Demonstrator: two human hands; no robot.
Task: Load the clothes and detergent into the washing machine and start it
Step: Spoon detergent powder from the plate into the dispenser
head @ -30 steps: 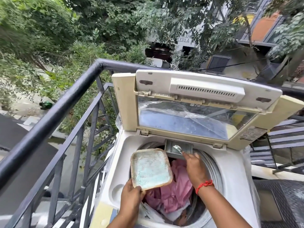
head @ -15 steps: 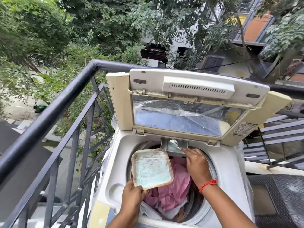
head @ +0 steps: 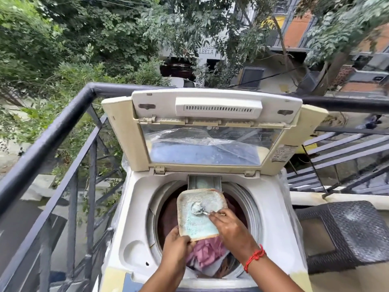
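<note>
She stands... no, the person stands at a top-loading washing machine (head: pixel 134 220) on a balcony, its lid (head: pixel 208 131) propped upright against the dark metal railing (head: pixel 52 135). Both hands are over the open drum (head: pixel 248 199). The left hand (head: pixel 176 246) grips the near edge of a shallow, worn tray of detergent (head: pixel 200 224), fingers curled under it and thumb on the rim, holding it tilted above the laundry. The pale blue-green powder coats the tray's inside. The right hand (head: pixel 229 225) pinches the handle of a small metal spoon (head: pixel 199 208), whose bowl rests on the powder near the middle of the tray. A red thread bracelet (head: pixel 254 258) circles the right wrist.

Down in the drum lie the clothes (head: pixel 210 251): a pink garment bunched at the near side, darker maroon cloth farther back, and something pale underneath. At the back rim of the tub, just beyond the far edge of the tray, sits the small detergent compartment (head: pixel 204 182), open, with a bluish tint inside; how much powder is in it I cannot tell. A crumpled clear plastic sheet (head: pixel 202 142) shows through the lid's window.

To the right stands a dark woven stool (head: pixel 345 232); past the railing, trees (head: pixel 94 34) and buildings
</note>
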